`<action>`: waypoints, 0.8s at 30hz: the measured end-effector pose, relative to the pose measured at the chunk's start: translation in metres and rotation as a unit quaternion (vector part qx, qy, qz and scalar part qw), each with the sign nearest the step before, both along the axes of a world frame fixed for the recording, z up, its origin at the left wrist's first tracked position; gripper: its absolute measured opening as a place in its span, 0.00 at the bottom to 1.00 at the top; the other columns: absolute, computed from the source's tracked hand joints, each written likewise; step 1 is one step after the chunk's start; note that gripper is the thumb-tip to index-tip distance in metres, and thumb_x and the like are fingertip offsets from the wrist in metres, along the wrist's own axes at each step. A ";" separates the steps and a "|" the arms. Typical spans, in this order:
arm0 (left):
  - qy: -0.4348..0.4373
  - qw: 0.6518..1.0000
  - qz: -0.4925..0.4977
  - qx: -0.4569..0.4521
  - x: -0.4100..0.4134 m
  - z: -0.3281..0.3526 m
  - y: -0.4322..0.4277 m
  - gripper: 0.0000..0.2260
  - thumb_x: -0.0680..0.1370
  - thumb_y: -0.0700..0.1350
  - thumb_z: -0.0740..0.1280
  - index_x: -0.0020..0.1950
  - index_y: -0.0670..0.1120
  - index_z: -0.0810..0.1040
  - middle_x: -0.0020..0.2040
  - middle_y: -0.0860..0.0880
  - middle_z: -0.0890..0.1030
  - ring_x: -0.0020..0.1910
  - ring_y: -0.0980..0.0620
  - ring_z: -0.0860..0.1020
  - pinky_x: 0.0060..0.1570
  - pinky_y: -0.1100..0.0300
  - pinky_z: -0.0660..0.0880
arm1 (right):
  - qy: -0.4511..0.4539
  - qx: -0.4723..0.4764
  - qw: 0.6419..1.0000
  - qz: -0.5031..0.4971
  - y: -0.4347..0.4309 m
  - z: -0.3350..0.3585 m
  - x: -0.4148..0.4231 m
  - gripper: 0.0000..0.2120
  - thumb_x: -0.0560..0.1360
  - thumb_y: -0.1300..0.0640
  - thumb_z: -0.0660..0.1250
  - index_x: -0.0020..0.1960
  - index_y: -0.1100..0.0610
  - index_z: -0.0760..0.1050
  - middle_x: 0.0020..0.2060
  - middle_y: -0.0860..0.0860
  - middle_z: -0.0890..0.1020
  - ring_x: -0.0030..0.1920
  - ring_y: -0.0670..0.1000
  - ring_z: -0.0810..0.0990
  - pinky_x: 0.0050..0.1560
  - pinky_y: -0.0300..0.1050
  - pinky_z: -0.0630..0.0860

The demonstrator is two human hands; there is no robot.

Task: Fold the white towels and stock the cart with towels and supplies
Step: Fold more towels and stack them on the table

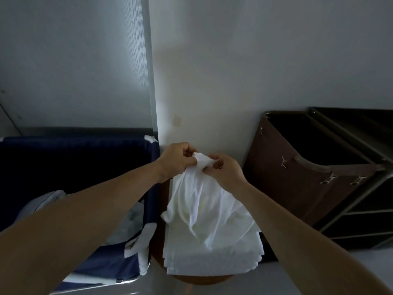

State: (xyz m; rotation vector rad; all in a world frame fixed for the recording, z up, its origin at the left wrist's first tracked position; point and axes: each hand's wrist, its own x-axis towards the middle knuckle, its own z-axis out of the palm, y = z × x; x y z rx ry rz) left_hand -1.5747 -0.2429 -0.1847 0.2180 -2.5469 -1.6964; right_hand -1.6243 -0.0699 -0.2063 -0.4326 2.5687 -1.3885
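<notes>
the left hand [176,159] and right hand [228,172] are each pinching the top of one white towel [204,211]. it is hanging onto one stack of folded towels [212,260].

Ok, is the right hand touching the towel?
Touching. The head view shows the right hand pinching the top of the towel with its fingers, next to the left hand, which grips it too.
</notes>
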 end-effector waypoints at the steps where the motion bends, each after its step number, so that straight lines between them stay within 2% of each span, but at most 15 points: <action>1: -0.007 1.000 -0.017 0.009 -0.001 0.001 -0.002 0.07 0.77 0.37 0.71 0.53 0.44 0.79 0.53 0.40 0.83 0.51 0.43 0.82 0.52 0.48 0.80 | 0.025 0.022 0.999 -0.004 -0.001 0.002 0.000 0.08 0.73 0.50 0.75 0.48 0.47 0.78 0.38 0.45 0.77 0.42 0.48 0.78 0.45 0.43 0.74; 3: -0.029 0.998 -0.049 0.038 -0.003 0.003 -0.009 0.09 0.76 0.38 0.72 0.56 0.43 0.79 0.55 0.39 0.82 0.50 0.43 0.82 0.54 0.46 0.80 | 0.070 0.048 0.996 -0.023 -0.001 0.006 -0.002 0.10 0.73 0.48 0.74 0.38 0.49 0.76 0.33 0.44 0.75 0.37 0.47 0.75 0.39 0.43 0.71; 6: -0.032 0.994 -0.068 0.073 -0.006 0.003 -0.020 0.15 0.77 0.38 0.72 0.61 0.47 0.75 0.58 0.35 0.79 0.54 0.36 0.81 0.55 0.39 0.78 | 0.124 0.038 0.990 -0.058 0.000 0.011 -0.007 0.13 0.73 0.47 0.73 0.36 0.52 0.76 0.34 0.46 0.75 0.38 0.49 0.76 0.40 0.47 0.73; 9: 0.011 0.995 -0.080 0.063 -0.010 0.005 -0.023 0.18 0.79 0.40 0.70 0.64 0.56 0.72 0.58 0.32 0.78 0.57 0.34 0.79 0.55 0.38 0.78 | 0.165 0.045 0.984 -0.043 -0.005 0.018 -0.012 0.10 0.74 0.46 0.72 0.41 0.49 0.74 0.49 0.45 0.72 0.52 0.49 0.74 0.54 0.47 0.73; 10: 0.025 0.995 -0.086 0.053 -0.012 0.006 -0.023 0.18 0.79 0.40 0.69 0.64 0.59 0.71 0.57 0.32 0.78 0.56 0.34 0.79 0.55 0.38 0.78 | 0.172 0.048 0.983 -0.035 -0.008 0.021 -0.014 0.09 0.74 0.46 0.72 0.43 0.49 0.75 0.51 0.45 0.71 0.54 0.49 0.74 0.57 0.47 0.73; 12: 0.042 0.994 -0.096 0.028 -0.018 0.009 -0.022 0.17 0.80 0.41 0.67 0.64 0.60 0.73 0.57 0.33 0.78 0.56 0.36 0.79 0.54 0.40 0.79 | 0.179 0.048 0.982 -0.036 -0.011 0.027 -0.015 0.08 0.75 0.47 0.72 0.42 0.50 0.76 0.45 0.45 0.74 0.50 0.50 0.76 0.52 0.47 0.74; 15: 0.041 0.994 -0.104 -0.006 -0.024 0.010 -0.024 0.13 0.80 0.40 0.67 0.61 0.55 0.79 0.56 0.39 0.81 0.54 0.40 0.81 0.53 0.45 0.81 | 0.146 0.042 0.987 -0.050 -0.009 0.030 -0.014 0.11 0.75 0.48 0.72 0.38 0.50 0.74 0.35 0.45 0.76 0.40 0.50 0.77 0.42 0.47 0.73; 18: 0.024 0.996 -0.082 0.012 -0.026 0.006 -0.031 0.13 0.79 0.36 0.66 0.62 0.46 0.80 0.56 0.41 0.82 0.54 0.43 0.81 0.51 0.54 0.82 | 0.118 0.080 0.987 -0.069 0.001 0.017 -0.015 0.14 0.74 0.48 0.71 0.39 0.57 0.75 0.35 0.51 0.78 0.39 0.53 0.78 0.41 0.50 0.74; 20: 0.025 0.998 -0.044 0.044 -0.031 0.007 -0.039 0.13 0.79 0.34 0.64 0.60 0.45 0.80 0.55 0.44 0.82 0.54 0.44 0.81 0.48 0.59 0.81 | 0.093 0.109 0.987 -0.069 0.010 0.004 -0.017 0.15 0.74 0.48 0.72 0.38 0.57 0.73 0.33 0.51 0.76 0.36 0.52 0.76 0.38 0.49 0.72; 22: 0.041 0.994 0.012 0.104 -0.042 0.018 -0.047 0.12 0.79 0.33 0.63 0.55 0.47 0.80 0.52 0.45 0.81 0.52 0.45 0.80 0.43 0.60 0.80 | 0.033 0.153 0.988 -0.004 0.021 -0.009 -0.017 0.14 0.73 0.49 0.73 0.36 0.54 0.71 0.32 0.48 0.73 0.33 0.48 0.72 0.35 0.43 0.68; 24: 0.068 0.982 0.050 0.169 -0.056 0.039 -0.051 0.12 0.79 0.33 0.62 0.55 0.46 0.80 0.50 0.43 0.80 0.49 0.44 0.80 0.41 0.57 0.80 | -0.065 0.236 0.964 0.105 0.026 -0.022 -0.010 0.12 0.73 0.52 0.74 0.37 0.51 0.72 0.35 0.46 0.73 0.35 0.45 0.71 0.36 0.38 0.67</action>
